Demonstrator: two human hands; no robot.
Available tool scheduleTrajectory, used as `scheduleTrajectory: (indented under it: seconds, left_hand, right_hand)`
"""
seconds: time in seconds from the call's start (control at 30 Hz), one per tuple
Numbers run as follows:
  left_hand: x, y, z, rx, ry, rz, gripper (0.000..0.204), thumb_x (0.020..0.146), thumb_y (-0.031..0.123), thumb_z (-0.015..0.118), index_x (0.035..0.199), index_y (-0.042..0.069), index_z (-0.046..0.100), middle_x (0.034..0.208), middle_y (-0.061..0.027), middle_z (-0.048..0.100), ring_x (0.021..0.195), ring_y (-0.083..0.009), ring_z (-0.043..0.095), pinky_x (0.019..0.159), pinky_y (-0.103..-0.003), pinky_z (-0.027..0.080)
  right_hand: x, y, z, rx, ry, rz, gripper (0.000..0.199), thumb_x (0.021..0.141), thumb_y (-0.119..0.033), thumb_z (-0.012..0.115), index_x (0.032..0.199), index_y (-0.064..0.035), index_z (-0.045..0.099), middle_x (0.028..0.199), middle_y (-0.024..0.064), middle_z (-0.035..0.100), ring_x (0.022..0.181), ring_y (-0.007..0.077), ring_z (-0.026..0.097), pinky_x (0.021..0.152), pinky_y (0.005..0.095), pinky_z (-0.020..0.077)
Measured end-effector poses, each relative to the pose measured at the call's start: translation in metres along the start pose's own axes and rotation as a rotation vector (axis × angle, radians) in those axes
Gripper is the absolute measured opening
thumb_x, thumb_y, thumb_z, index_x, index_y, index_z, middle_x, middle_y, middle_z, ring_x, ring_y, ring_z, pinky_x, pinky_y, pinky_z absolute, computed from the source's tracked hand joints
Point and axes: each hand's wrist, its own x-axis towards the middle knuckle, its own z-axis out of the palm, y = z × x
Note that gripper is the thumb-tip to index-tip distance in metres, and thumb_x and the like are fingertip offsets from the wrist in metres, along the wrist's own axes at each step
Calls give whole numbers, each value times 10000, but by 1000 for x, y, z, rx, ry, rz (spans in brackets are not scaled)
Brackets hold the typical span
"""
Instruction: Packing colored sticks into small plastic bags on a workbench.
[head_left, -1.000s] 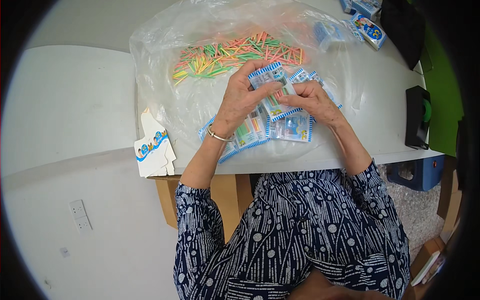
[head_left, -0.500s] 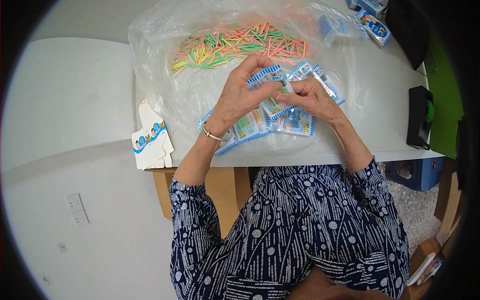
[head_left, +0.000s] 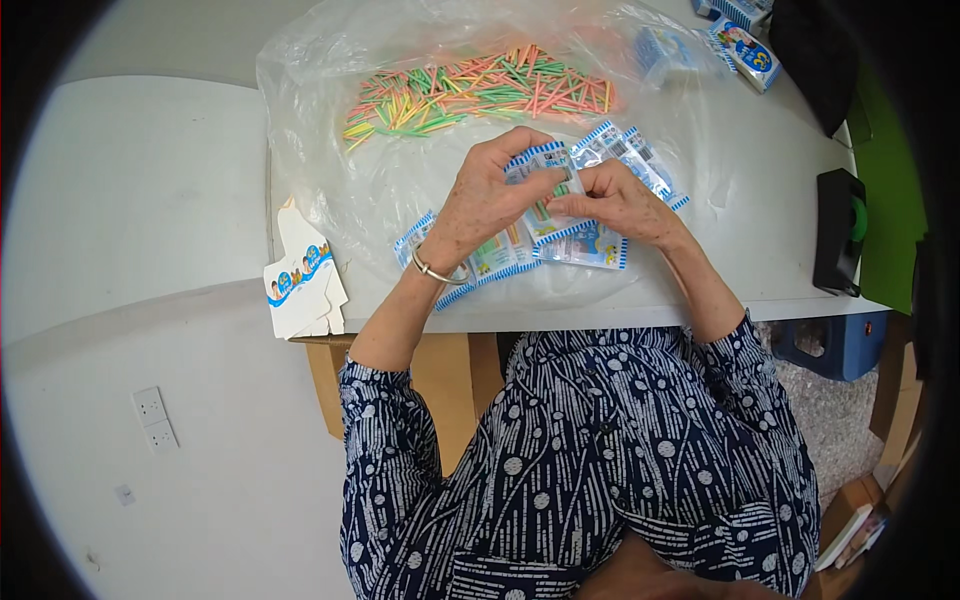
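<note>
My left hand (head_left: 487, 200) is closed on a small clear-and-blue plastic packet (head_left: 543, 228) with striped ends and coloured sticks inside. At the packet's right side, my right hand (head_left: 628, 206) has its thumb and fingers pinched together on it; whether a stick is also between them is hidden. Under and around my hands lie several similar packets (head_left: 598, 250), some of them showing coloured sticks through clear film. Beyond the hands, a long heap of thin pink, green and yellow sticks (head_left: 490, 88) rests on a clear plastic sheet or bag (head_left: 315, 120).
White-and-blue flattened cartons (head_left: 300, 290) lie at the table's left edge. A black tape dispenser (head_left: 838, 235) with green tape stands at the right. A small blue-and-white box (head_left: 745, 52) and a dark cloth-like item (head_left: 812, 60) sit at the far right. Below is a blue stool (head_left: 835, 348).
Both hands have come slightly nearer to me with the packet. My left fingers have lowered along its far end, and the packet stands a little straighter.
</note>
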Motion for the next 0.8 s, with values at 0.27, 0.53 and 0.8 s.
scheduleTrajectory:
  seconds: [0.27, 0.53, 0.8]
  left_hand:
    - [-11, 1, -10, -59, -37, -76, 263, 852, 98, 673, 1086, 12, 589, 972, -17, 632, 851, -63, 586, 721, -211, 490]
    - [-45, -18, -44, 35, 71, -148, 270, 849, 106, 680, 1080, -11, 604, 981, -23, 640, 864, -74, 581, 745, -208, 474]
    - [-59, -50, -58, 354, 134, -119, 323, 804, 216, 735, 1064, 49, 641, 998, -24, 628, 951, -146, 559, 869, -306, 415]
  right_hand:
    - [-3, -7, 4, 0, 9, 22, 270, 847, -257, 703, 691, -38, 690, 533, -84, 448, 510, 8, 337, 445, 250, 216]
    - [-3, 15, -15, -448, 152, -247, 316, 764, -217, 740, 949, 18, 640, 966, 84, 628, 939, 192, 566, 833, 310, 445]
    - [-12, 11, -2, -1066, 95, -274, 324, 613, -155, 794, 875, -23, 655, 1353, 144, 423, 1244, 356, 372, 1015, 461, 318]
